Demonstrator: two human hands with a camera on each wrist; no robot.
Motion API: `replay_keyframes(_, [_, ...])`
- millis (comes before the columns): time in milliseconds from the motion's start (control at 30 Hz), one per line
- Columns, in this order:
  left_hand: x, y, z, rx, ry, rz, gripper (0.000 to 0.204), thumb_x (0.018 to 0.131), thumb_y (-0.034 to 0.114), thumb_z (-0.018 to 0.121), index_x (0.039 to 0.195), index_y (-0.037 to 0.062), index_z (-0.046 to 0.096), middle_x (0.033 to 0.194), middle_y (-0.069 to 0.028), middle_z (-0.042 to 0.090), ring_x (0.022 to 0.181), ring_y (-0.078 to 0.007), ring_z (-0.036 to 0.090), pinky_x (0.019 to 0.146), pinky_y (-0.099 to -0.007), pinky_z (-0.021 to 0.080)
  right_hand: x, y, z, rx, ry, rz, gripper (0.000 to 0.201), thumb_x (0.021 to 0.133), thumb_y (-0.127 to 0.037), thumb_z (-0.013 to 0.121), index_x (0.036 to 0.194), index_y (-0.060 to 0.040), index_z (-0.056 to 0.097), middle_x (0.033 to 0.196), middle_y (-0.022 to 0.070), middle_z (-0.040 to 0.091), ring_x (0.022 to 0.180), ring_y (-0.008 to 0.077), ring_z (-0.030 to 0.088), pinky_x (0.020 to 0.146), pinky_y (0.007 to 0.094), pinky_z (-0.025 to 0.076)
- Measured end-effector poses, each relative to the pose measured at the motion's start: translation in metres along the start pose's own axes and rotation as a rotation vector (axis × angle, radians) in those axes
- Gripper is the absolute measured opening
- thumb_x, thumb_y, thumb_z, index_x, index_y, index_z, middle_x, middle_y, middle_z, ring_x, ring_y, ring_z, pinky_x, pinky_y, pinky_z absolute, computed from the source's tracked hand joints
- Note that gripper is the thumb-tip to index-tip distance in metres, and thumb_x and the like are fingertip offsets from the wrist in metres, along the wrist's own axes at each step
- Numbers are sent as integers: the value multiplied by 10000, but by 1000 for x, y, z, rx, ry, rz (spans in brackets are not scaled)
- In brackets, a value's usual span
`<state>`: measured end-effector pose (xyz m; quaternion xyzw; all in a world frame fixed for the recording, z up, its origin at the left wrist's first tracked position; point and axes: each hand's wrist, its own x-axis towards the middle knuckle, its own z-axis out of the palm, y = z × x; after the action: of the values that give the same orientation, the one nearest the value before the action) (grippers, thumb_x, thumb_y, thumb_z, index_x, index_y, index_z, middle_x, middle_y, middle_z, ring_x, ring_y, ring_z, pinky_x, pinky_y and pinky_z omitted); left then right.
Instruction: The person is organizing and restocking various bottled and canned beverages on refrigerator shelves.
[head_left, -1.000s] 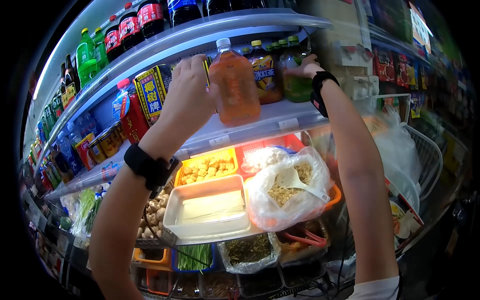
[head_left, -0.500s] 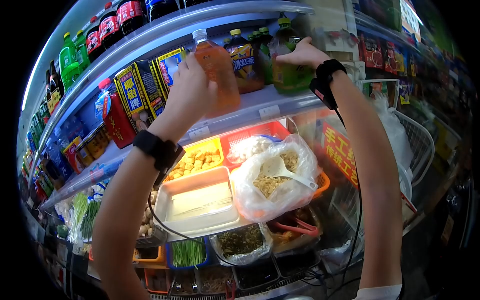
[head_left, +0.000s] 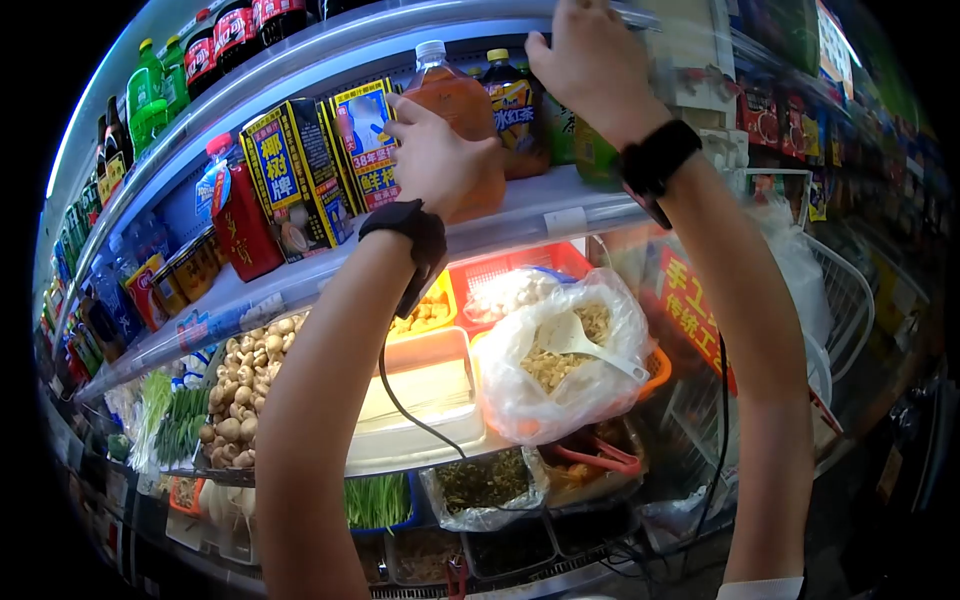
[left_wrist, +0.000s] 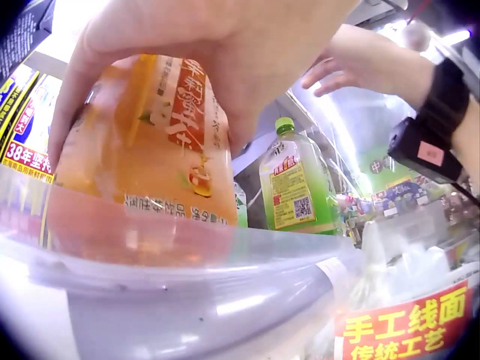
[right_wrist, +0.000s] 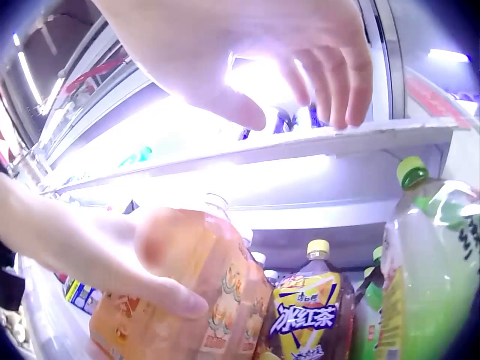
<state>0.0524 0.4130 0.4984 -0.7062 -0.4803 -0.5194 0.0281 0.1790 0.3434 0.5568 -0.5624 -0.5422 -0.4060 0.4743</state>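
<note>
My left hand (head_left: 440, 155) grips a large orange tea bottle (left_wrist: 154, 157) from the front, fingers and thumb curled on its two sides. The bottle has a whitish cap and sits on the middle fridge shelf behind the clear front rail. My right hand (right_wrist: 262, 56) is raised near the upper shelf's edge, fingers loosely bent and holding nothing. Beneath it stands a green tea bottle (left_wrist: 292, 180) with a green cap. Between these two bottles is a dark iced tea bottle (right_wrist: 309, 311) with a yellow cap and purple label.
Coconut drink cartons (head_left: 285, 180) and a red bottle (head_left: 238, 210) stand left of the orange bottle. Cola bottles (head_left: 235, 40) line the upper shelf (right_wrist: 247, 161). Lower down are mushrooms (head_left: 245, 400), a white tray (head_left: 405, 440) and a plastic bag (head_left: 500, 400) with a scoop. Cables hang from both wrists.
My right hand has left the green tea bottle and risen towards the upper shelf. My left hand has stayed at the orange bottle, now lower and further across its front.
</note>
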Motion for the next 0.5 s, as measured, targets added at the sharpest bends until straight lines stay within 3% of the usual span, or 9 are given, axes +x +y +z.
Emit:
replay_keyframes(67, [1, 2, -7, 34, 7, 32, 1097, 596, 317, 743, 1316, -88, 21, 1190, -321, 347, 1047, -452, 474, 852, -434, 452, 17, 7, 28, 184, -171, 85, 336, 704, -246, 541, 856, 42, 621, 879, 275, 596, 860, 376, 593, 779, 443, 467])
replay_keyframes(133, [3, -1, -11, 62, -3, 34, 1102, 595, 321, 749, 1320, -87, 25, 1180, -329, 349, 1036, -465, 473, 838, -438, 458, 30, 23, 51, 238, -264, 23, 310, 705, -211, 513, 835, 50, 619, 867, 282, 591, 853, 378, 591, 758, 441, 470])
replay_keyframes(200, [6, -7, -13, 74, 21, 66, 1106, 593, 325, 754, 1323, -88, 31, 1173, -334, 350, 1023, -475, 473, 824, -445, 462, 28, 22, 45, 76, -161, 149, 303, 712, -189, 504, 867, 45, 617, 881, 283, 588, 856, 379, 590, 742, 433, 474])
replay_keyframes(233, [12, -9, -18, 70, 45, 71, 1106, 593, 325, 754, 1323, -88, 31, 1173, -334, 350, 1023, -475, 473, 824, -445, 462, 30, 24, 44, 78, 61, 66, 284, 702, -172, 520, 866, 38, 619, 874, 278, 593, 841, 379, 592, 732, 420, 480])
replay_keyframes(267, [9, -10, -17, 86, 20, 53, 1106, 595, 328, 753, 1323, -87, 32, 1167, -333, 353, 1019, -475, 473, 820, -447, 463, 31, 35, 37, 32, 89, 1, 200, 725, -217, 553, 837, -60, 607, 783, 175, 627, 738, 326, 610, 647, 407, 495])
replay_keyframes(300, [9, -10, -18, 100, 5, 34, 1106, 596, 332, 753, 1324, -87, 33, 1161, -332, 356, 1015, -475, 474, 816, -448, 464, 25, 39, 33, 71, 306, -38, 139, 713, -188, 531, 686, -85, 622, 598, 115, 599, 622, 321, 601, 605, 409, 491])
replay_keyframes(333, [9, -11, -18, 99, 8, 30, 1106, 596, 332, 753, 1324, -87, 33, 1161, -332, 356, 1015, -475, 474, 816, -448, 464, 21, 50, 26, 66, 156, 2, 209, 709, -224, 550, 818, -61, 622, 755, 156, 629, 714, 341, 607, 630, 403, 490])
replay_keyframes(433, [5, -12, -16, 155, 2, 38, 1098, 609, 346, 741, 1321, -95, 31, 1154, -327, 357, 1013, -470, 475, 810, -448, 467, 6, 90, 38, -303, 234, -41, 487, 689, -317, 622, 1036, 11, 526, 999, 260, 570, 896, 374, 577, 717, 393, 485])
replay_keyframes(500, [4, -14, -17, 163, 3, 86, 1082, 627, 358, 725, 1314, -107, 29, 1154, -325, 356, 1009, -469, 477, 806, -448, 469, 4, 106, 36, -95, -281, 258, 1027, 590, -527, 712, 1188, 166, 246, 1145, 316, 453, 1050, 382, 491, 856, 400, 436])
